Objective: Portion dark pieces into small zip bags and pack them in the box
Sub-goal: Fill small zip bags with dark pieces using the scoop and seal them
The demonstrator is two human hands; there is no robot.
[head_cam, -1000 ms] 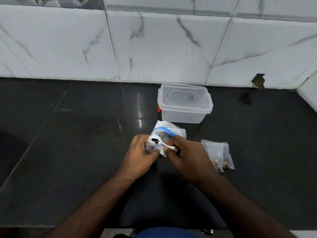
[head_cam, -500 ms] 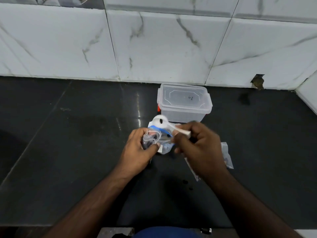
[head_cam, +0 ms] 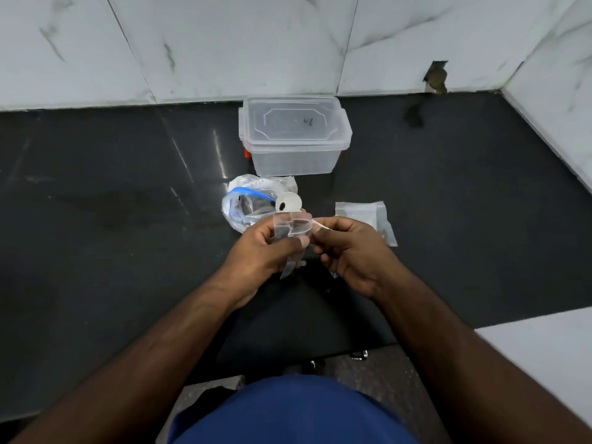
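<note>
Small zip bag point(head_cam: 290, 230) half-hidden by left hand point(head_cam: 262, 254)

Left hand point(head_cam: 266, 248) gripping small zip bag point(head_cam: 290, 229), right hand point(head_cam: 349, 248) holding spoon point(head_cam: 290, 201) — one dark piece.

The wall tiles point(head_cam: 224, 43) are white marble with thin grey veins. The counter point(head_cam: 112, 219) is glossy black with pale streaks of reflected light. The box point(head_cam: 293, 145) is clear, frosted plastic with small red clips at its sides and a dark scribble on the lid. The large bag point(head_cam: 246, 203) is clear with a blue zip line. The spoon point(head_cam: 290, 202) is white, carrying one black piece. The small zip bag point(head_cam: 290, 229) is colourless and see-through. The shirt point(head_cam: 288, 411) is deep blue.
</note>
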